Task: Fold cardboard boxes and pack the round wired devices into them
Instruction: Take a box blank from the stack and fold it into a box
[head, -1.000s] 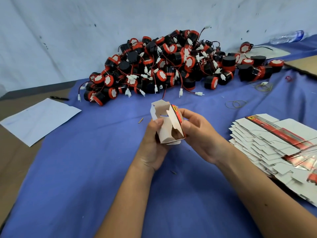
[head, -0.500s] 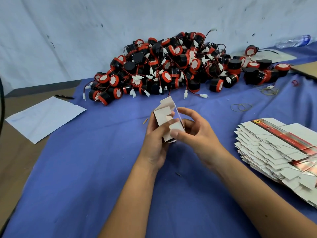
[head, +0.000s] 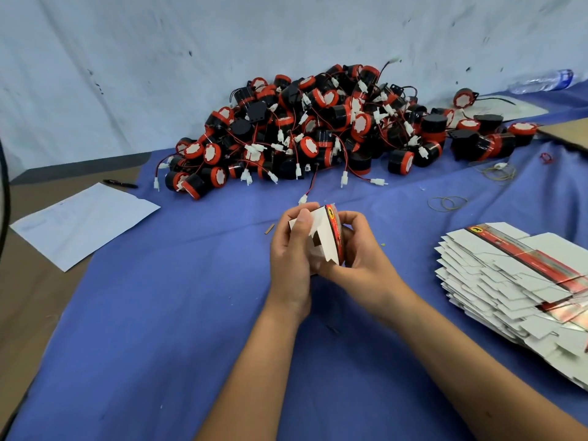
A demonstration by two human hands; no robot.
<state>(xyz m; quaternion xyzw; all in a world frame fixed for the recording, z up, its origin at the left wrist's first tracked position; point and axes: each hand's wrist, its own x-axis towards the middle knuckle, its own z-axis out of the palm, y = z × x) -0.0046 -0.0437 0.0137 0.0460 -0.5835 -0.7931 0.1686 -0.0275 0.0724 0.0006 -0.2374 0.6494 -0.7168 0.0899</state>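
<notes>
A small white cardboard box with a red and black printed edge sits between both hands above the blue cloth. My left hand grips its left side, thumb lying over a white flap. My right hand curls round its right side, fingers behind the printed edge and thumb under the lower corner. One flap stands out at the bottom. A big heap of round black and red wired devices with white plugs lies beyond the hands against the wall. A stack of flat box blanks lies at the right.
A white sheet of paper and a black pen lie at the left on the brown table. Rubber bands lie on the blue cloth right of the hands. A plastic bottle lies at the far right by the wall.
The box has turned in my hands, so its red printed edge now faces up. My left thumb has moved onto a flap, and my right thumb has moved beneath the box.
</notes>
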